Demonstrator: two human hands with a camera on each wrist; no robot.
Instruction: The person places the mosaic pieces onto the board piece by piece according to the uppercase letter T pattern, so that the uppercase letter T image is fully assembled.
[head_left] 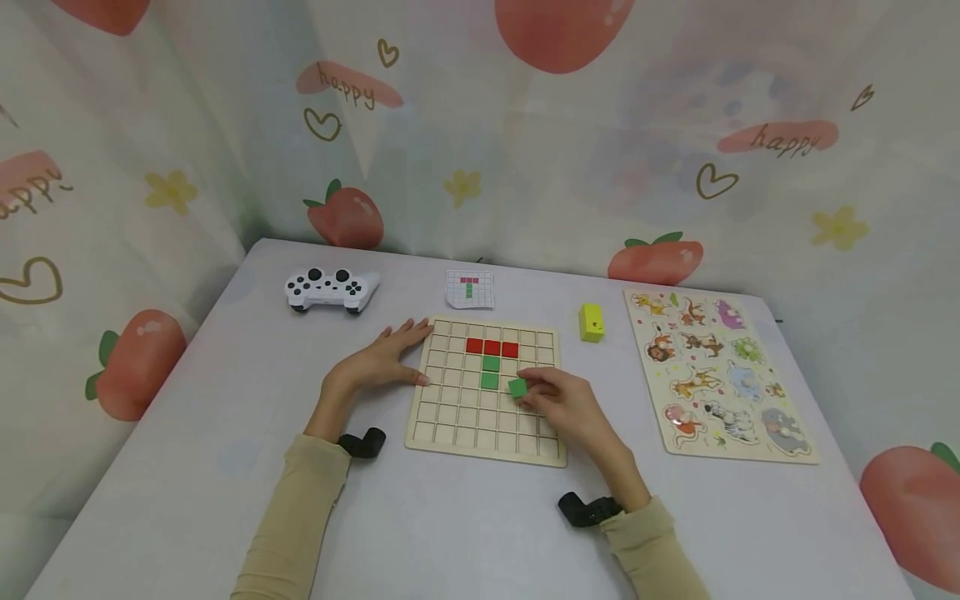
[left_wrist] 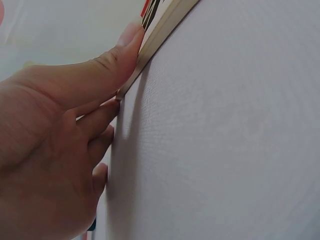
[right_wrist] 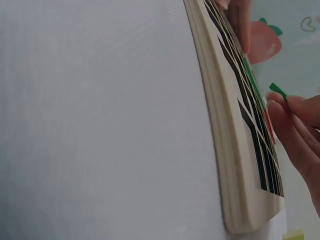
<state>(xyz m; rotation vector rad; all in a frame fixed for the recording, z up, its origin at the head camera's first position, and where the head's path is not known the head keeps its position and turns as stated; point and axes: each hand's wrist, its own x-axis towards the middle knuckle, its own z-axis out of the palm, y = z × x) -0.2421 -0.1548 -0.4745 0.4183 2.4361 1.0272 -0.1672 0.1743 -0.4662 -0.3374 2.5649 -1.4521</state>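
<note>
A square wooden grid board (head_left: 446, 414) lies on the table, with a row of red tiles (head_left: 492, 347) and two green tiles (head_left: 490, 372) below its middle one. My right hand (head_left: 564, 406) pinches another green tile (head_left: 517, 387) between thumb and fingertips, above the board's right half. In the right wrist view that tile (right_wrist: 278, 91) appears thin, edge-on, apart from the board. With fingers spread and fairly straight, my left hand (head_left: 378, 360) rests at the board's left edge. Its thumb (left_wrist: 117, 62) touches the rim in the left wrist view.
Behind the board lies a small pattern card (head_left: 470, 289) with a red and green T shape. A white game controller (head_left: 332, 290) sits at the back left. To the right are a yellow block (head_left: 591, 322) and an animal puzzle board (head_left: 720, 379). A patterned curtain hangs behind.
</note>
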